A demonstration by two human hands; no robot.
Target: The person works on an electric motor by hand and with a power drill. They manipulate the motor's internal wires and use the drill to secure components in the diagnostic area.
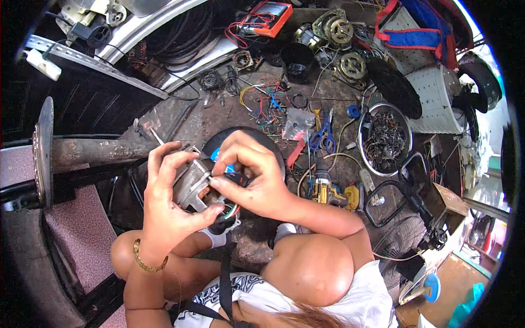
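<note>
In front of me, my left hand (167, 197) grips a grey metal electric motor (191, 183), thumb underneath and fingers over its far side. Orange-brown copper winding shows through an opening in its casing. Green, white and red wires (232, 212) come out at its lower right. My right hand (254, 172) is closed in a pinch, with thumb and fingertips against the motor's right edge. What sits between those fingertips is too small to make out. A dark piece (237, 179) shows beneath the right palm, partly hidden. Behind the hands lies a round black dish (276, 150) with something blue in it.
A yellow cordless drill (325, 188) and blue scissors (322, 139) lie to the right. Beyond them stands a metal bowl (409, 143) of wire scraps. Loose wires (268, 109), a black cup (298, 63) and a red multimeter (270, 19) are farther back. A metal post (104, 151) juts in at left.
</note>
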